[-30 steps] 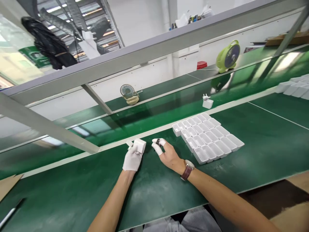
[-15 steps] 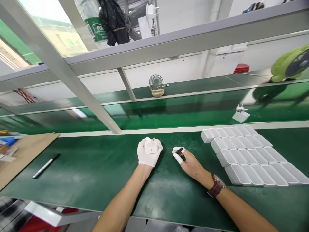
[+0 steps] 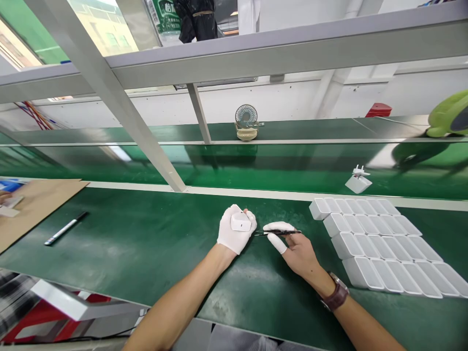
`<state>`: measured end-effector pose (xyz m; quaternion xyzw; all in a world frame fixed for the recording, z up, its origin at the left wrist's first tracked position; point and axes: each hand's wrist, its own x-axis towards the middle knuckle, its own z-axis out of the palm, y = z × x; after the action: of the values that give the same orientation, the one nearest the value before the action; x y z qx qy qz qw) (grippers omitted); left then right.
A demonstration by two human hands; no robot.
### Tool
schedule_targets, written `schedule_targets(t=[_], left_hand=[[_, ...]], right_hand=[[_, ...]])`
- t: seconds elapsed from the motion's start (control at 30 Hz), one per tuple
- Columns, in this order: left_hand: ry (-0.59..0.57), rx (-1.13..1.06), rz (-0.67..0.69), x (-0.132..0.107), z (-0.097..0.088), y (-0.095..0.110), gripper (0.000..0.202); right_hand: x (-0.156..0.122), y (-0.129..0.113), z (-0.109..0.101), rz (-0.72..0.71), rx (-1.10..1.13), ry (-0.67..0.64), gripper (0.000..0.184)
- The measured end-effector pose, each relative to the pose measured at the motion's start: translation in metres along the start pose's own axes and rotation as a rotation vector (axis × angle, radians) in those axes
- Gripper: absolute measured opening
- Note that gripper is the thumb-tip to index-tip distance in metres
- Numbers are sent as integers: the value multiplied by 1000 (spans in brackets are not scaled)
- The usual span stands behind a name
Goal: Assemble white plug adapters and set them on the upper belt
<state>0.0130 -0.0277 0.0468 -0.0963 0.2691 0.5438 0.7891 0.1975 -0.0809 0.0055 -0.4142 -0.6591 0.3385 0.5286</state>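
My left hand [image 3: 237, 231], in a white glove, is closed around a small white charger [image 3: 241, 222] with a dark slot in its face. Fingers hide its sides, and I cannot tell whether it is one piece. Just to its right, my right hand [image 3: 292, 243] wears white finger covers and pinches dark tweezers [image 3: 278, 232]. They lie almost level, tips pointing left toward the left hand, with a small gap between tips and charger.
Rows of white open plastic boxes [image 3: 380, 243] stand at the right. A white plug adapter [image 3: 359, 180] sits on the green conveyor belt [image 3: 292, 170]. A marker pen [image 3: 66, 229] and a cardboard sheet [image 3: 44, 202] lie at the left. A slanted metal post [image 3: 146, 141] meets the table edge.
The tweezers have turned from a foreshortened angle to nearly level, tips toward the charger. Both hands sit slightly further right in view, and the camera has tilted down.
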Motion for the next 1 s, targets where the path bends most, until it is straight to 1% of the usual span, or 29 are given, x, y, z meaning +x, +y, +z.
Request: schedule_targets(t=[0.07, 0.13, 0.23, 0.37, 0.53, 0.63, 0.77, 0.9, 1.0], left_hand=[[8, 4, -42, 0, -1, -4, 15], [0, 19, -75, 0, -4, -7, 15], [-44, 51, -102, 1, -10, -11, 17], [-99, 144, -123, 0, -12, -16, 25], [-62, 195, -114, -1, -9, -21, 23], [-75, 248, -132, -2, -9, -22, 25], [-83, 308, -146, -3, -10, -24, 26], [-96, 314, -152, -3, -11, -25, 27], [-77, 309, -139, -2, -11, -26, 25]], right_hand=[[-2, -8, 1, -102, -5, 4, 20], [-3, -14, 2, -207, 0, 4, 28], [-4, -18, 3, -290, -16, -5, 35], [-3, -18, 5, -303, -4, -11, 38], [-3, -19, 7, -337, -23, -17, 38], [-3, -19, 8, -363, -29, -10, 39], [-4, -18, 8, -357, -53, -22, 38], [-4, -17, 8, -358, -64, -38, 39], [-4, -17, 8, -358, -63, -43, 40]])
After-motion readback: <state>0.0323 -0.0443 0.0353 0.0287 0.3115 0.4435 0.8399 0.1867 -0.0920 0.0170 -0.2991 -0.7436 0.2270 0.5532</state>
